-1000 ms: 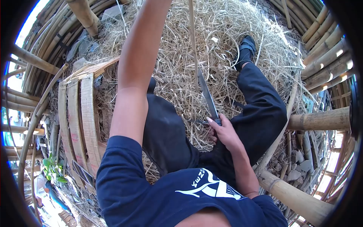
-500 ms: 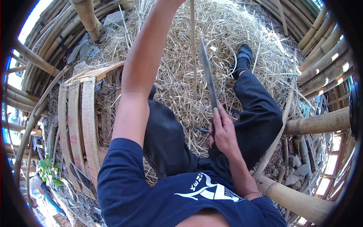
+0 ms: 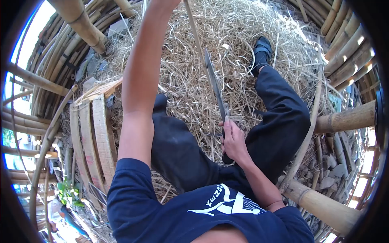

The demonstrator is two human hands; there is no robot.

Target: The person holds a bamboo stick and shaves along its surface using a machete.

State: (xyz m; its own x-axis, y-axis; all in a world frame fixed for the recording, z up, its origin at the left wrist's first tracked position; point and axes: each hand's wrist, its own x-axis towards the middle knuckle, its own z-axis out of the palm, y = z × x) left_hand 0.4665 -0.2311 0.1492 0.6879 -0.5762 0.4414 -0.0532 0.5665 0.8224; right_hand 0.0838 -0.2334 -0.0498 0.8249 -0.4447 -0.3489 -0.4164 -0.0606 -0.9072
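My right hand point(image 3: 235, 141) is closed around a long knife point(image 3: 215, 85), its dark handle point(image 3: 227, 158) showing below the fist. The thumb lies along the base of the blade, which points up and slightly left. A thin bamboo strip point(image 3: 195, 33) slants down from the top edge and runs close along the blade; whether they touch I cannot tell. My left arm point(image 3: 139, 77) stretches up to the top edge beside the strip's upper end. There the frame cuts off my left hand point(image 3: 167, 3), so its fingers are hidden.
Pale bamboo shavings point(image 3: 182, 60) cover the ground between and beyond my legs. A slatted wooden crate point(image 3: 103, 133) stands left of my left leg. Thick bamboo poles point(image 3: 344, 117) lie at right, with stones point(image 3: 330, 178) below. Bamboo bundles point(image 3: 60, 52) rise at upper left.
My left arm and the strip's upper end have swung left. The knife has shifted slightly left, and the strip now slants across near its blade. The whole view has shifted a little.
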